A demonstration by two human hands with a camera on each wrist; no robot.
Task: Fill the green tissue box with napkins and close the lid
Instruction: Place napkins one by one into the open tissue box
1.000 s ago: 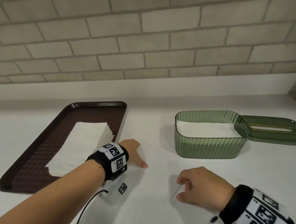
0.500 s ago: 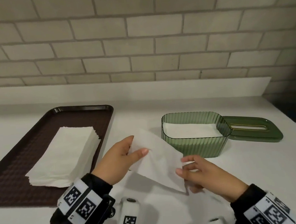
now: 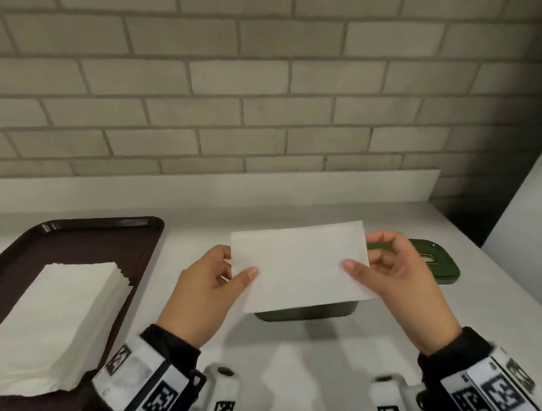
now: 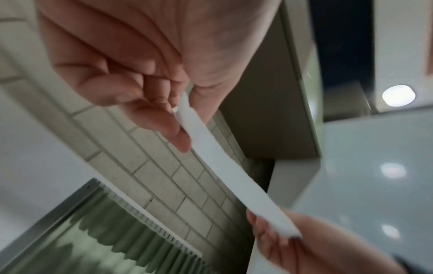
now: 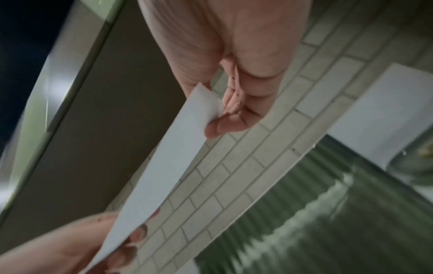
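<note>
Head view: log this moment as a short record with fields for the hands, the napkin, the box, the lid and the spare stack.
left hand: pinches the napkin's left edge
right hand: pinches its right edge
napkin: one white sheet, held flat above the box
green tissue box: mostly hidden behind the napkin, only its near wall shows
lid: off, lying right of the box
napkin stack: on the brown tray, at left
</note>
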